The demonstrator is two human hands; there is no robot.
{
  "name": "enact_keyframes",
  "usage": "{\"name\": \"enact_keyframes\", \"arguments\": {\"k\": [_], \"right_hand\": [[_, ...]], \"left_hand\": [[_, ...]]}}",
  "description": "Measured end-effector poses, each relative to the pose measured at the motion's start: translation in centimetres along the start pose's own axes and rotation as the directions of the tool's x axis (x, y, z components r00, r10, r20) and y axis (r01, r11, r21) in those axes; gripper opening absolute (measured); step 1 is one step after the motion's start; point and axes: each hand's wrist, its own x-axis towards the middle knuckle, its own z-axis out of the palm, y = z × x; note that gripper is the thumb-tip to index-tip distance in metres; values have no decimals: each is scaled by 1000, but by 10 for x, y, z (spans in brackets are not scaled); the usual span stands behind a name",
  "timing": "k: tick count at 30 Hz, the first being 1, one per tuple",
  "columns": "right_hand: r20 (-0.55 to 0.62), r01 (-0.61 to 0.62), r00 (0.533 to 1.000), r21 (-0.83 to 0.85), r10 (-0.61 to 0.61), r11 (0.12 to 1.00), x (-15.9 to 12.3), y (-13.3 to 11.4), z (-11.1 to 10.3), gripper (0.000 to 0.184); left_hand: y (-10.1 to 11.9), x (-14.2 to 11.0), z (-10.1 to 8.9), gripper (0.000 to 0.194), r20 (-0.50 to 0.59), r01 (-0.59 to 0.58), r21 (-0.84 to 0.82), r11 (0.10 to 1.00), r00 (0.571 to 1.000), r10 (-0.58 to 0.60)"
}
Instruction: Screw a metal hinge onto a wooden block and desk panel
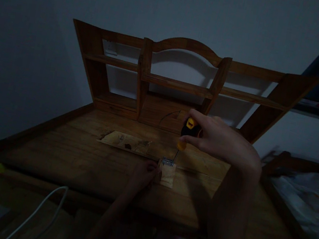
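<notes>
In the head view my right hand (220,140) is wrapped round the yellow and black handle of a screwdriver (191,129), its thin shaft slanting down. The tip reaches the right side of a small metal hinge (167,161). Under the hinge, a small pale wooden board (168,177) lies on the desk. My left hand (144,175), fingers curled, grips the left edge of this board; some fingertips are hidden. Just beyond lies a longer, rough-edged wooden strip (126,142) with dark patches.
A wooden shelf unit (177,84) stands at the back of the wooden desk (80,155) against the wall. A white cable (44,202) loops at the front left. On the right, plastic-looking bags (305,201) lie beyond the desk's edge. The room is dim.
</notes>
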Motion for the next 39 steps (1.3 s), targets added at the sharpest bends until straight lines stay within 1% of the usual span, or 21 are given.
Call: {"name": "enact_keyframes", "arguments": {"k": [6, 10, 14, 19, 23, 28, 33, 39], "right_hand": [[28, -11, 1000, -20, 11, 1000, 4, -5, 2, 31], [18, -10, 1000, -16, 10, 1000, 5, -5, 2, 31], [16, 2, 1000, 2, -2, 1000, 5, -4, 3, 31], [18, -12, 1000, -30, 13, 999, 5, -2, 3, 31], [11, -21, 1000, -46, 22, 999, 6, -2, 4, 32], [8, -11, 1000, -56, 11, 998, 6, -2, 5, 31], [16, -8, 1000, -63, 9, 998, 7, -2, 6, 31], [24, -7, 1000, -64, 8, 998, 7, -3, 5, 31]], "left_hand": [[-1, 0, 0, 31, -3, -35, 32, 999, 999, 35], [2, -1, 0, 27, 5, -27, 32, 999, 1000, 27], [6, -3, 1, 23, -24, -8, 62, 998, 1000, 9], [7, -5, 1, 26, -34, -10, 30, 1000, 999, 11], [7, -6, 0, 26, -23, -34, 37, 999, 999, 35], [10, -7, 1, 26, -43, -28, 58, 998, 999, 31], [7, -5, 1, 26, -32, -27, 47, 999, 999, 29], [2, -2, 2, 24, -32, -53, 29, 998, 998, 54]]}}
